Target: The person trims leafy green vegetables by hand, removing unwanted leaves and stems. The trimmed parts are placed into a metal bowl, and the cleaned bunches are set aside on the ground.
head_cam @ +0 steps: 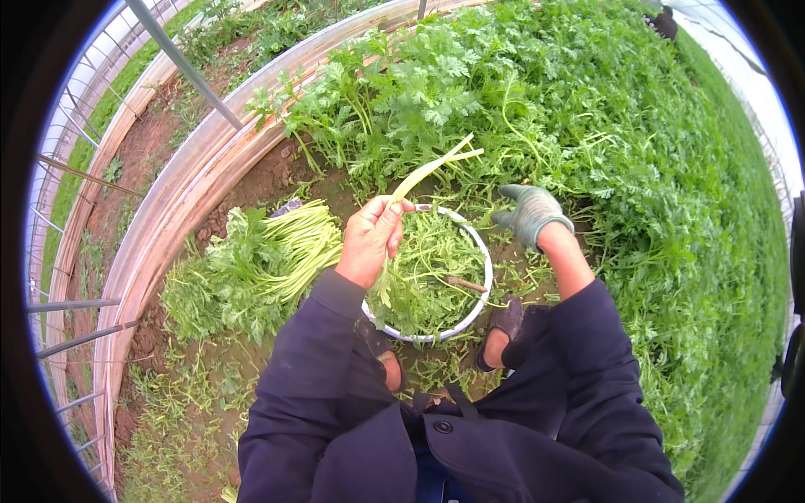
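Bare, my left hand grips pale green stalks, their ends pointing up and right and their leaves hanging below the fist. Under it stands a round white-rimmed basin holding loose leafy greens and a brown stick-like handle. To the right of the basin, my right hand wears a grey-green glove, its thumb and fingers apart with nothing seen between them. A pile of stalks with leaves lies on the ground left of my left hand.
A dense bed of leafy plants fills the top and right. My shoes flank the basin's near side. Plastic sheeting and metal poles edge the left. Cut scraps litter the soil. A person is far off at top right.
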`<state>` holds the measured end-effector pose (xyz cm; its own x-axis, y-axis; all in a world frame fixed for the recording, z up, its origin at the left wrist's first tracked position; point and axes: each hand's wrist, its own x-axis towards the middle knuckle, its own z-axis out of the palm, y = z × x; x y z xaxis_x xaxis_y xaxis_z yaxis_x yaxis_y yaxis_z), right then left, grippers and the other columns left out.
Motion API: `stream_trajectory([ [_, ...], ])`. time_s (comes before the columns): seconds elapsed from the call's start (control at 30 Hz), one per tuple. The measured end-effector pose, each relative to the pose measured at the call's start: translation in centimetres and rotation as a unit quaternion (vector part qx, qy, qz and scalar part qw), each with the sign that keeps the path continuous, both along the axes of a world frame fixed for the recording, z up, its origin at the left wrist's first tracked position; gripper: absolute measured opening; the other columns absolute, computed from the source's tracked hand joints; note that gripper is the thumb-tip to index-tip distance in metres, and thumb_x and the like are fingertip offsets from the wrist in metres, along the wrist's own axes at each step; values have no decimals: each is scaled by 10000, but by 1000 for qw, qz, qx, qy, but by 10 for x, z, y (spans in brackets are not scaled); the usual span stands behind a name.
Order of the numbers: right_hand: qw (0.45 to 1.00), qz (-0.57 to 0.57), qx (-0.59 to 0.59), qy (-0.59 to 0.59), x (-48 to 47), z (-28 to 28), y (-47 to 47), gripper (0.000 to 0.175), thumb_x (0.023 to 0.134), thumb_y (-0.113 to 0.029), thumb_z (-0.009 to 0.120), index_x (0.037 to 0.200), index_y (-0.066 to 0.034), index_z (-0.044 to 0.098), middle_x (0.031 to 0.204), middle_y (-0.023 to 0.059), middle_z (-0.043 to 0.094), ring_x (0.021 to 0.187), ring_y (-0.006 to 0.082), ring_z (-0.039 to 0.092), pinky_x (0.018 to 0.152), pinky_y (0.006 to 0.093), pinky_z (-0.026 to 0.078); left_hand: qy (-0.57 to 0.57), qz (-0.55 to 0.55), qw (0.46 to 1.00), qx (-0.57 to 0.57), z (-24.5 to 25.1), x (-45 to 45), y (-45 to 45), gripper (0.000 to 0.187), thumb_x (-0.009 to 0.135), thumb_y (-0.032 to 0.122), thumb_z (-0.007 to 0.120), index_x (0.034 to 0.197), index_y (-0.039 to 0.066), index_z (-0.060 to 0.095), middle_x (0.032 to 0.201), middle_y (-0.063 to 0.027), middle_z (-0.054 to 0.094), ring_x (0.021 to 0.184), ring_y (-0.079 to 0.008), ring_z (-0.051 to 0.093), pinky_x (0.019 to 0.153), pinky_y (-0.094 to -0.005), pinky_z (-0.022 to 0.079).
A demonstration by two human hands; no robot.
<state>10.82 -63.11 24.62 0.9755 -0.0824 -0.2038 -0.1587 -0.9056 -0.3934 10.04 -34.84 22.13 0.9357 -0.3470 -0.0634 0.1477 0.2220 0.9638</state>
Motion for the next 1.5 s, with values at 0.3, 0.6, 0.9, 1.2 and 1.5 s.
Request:
stream_trajectory([
  [0.3, 709, -101, 697, 36, -16, 22, 58, 271, 890, -274, 715, 1015, -39, 664, 624, 22, 594, 429, 109, 478, 411, 250, 377, 5, -118, 993, 27, 1, -7, -10, 386, 1046, 424, 460, 1078, 65, 600, 700, 20, 557, 582, -46, 455, 534, -195, 364],
  [0.6, 720, -61, 691, 33, -16, 22, 46, 207, 897, -242, 700, 942, -50, 638, 609, 18, 574, 454, 121, 494, 422, 264, 405, -86, -199, 976, -9, 6, 1, -21, 558, 1070, 467, 324, 1131, -1, 621, 790, -49, 674, 873, -157, 634, 912, -330, 436],
  [0.9, 736, -84, 671, -37, -14, 28, 27, 191, 956, -246, 618, 999, -60, 621, 546, -1, 502, 426, 122, 431, 420, 270, 351, -107, -126, 974, 155, -2, -1, -22, 168, 994, 208, 580, 969, 61, 657, 645, -20, 629, 581, -125, 603, 567, -306, 464],
  [1.2, 605, -106, 785, 77, 36, 2, 99, 218, 913, -196, 682, 1105, -121, 610, 788, 27, 619, 551, 112, 458, 548, 284, 388, -520, 177, 620, 559, 73, 23, 90, 115, 861, 304, 691, 882, 192, 704, 723, 6, 630, 681, -213, 649, 617, -381, 494],
  [1.5, 744, -22, 633, 215, 98, -133, 284, 306, 858, -68, 704, 1148, 3, 638, 793, 87, 687, 547, 158, 604, 530, 320, 510, -329, 171, 551, 747, -35, 9, 230, 173, 742, 175, 777, 909, 201, 738, 728, 11, 576, 771, -222, 591, 745, -402, 444],
])
